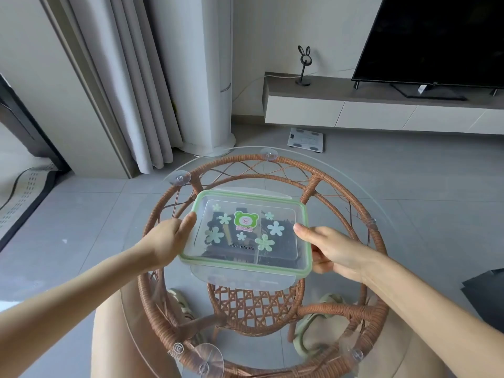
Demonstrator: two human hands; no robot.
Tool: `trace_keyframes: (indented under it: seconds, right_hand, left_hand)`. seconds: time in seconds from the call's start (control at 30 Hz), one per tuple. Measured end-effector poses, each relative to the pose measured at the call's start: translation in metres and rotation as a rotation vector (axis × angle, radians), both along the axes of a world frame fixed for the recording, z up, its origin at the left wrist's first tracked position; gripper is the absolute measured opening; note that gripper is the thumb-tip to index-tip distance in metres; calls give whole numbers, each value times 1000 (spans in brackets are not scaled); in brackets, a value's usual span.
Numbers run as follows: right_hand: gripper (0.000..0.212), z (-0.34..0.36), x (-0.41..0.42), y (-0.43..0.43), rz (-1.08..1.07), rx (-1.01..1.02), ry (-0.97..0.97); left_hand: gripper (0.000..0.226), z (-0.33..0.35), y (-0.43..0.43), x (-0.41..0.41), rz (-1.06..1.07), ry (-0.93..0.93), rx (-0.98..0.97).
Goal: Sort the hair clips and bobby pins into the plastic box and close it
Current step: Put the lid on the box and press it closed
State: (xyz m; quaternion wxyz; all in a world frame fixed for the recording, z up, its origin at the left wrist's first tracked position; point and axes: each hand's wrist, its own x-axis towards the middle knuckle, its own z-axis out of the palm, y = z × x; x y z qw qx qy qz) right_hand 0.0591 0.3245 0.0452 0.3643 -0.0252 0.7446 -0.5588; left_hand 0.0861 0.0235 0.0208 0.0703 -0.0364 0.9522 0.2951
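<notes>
The left hand (169, 238) and right hand (330, 249) each grip one side of the plastic box (245, 236) on the glass table (395, 241), probably to press its lid (246, 199) shut. Dark clips show inside.

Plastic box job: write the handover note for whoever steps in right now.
Left hand: pressed against the left edge of the plastic box, thumb on the lid rim.
Right hand: gripping the box's right edge, thumb on top.
The box sits on the glass table; its green-rimmed lid is on. Dark items show through the lid in divided compartments; none lie loose on the table.
Done: sorting appears finished, lid placed.
Left: the near flap and far flap stick outward, apparently unlatched; side flaps are hidden by the hands. Snap all down.
</notes>
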Motion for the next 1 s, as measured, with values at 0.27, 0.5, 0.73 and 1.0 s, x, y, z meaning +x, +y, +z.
trace_keyframes:
  seconds: [0.27,0.5,0.73,1.0]
  right_hand:
    - [46,0,30,-20,-195,135,60]
    - [66,54,44,-24,200,498,134]
    - [56,28,-6,-33,248,998,916]
    - [53,3,-17,-31,150,764,896]
  left_hand:
    - [70,12,-5,-29,-38,5,-138]
    - [42,49,18,-51,-88,514,-473]
    - [72,24,31,26,26,365,-622]
    - [65,21,46,31,23,40,-334]
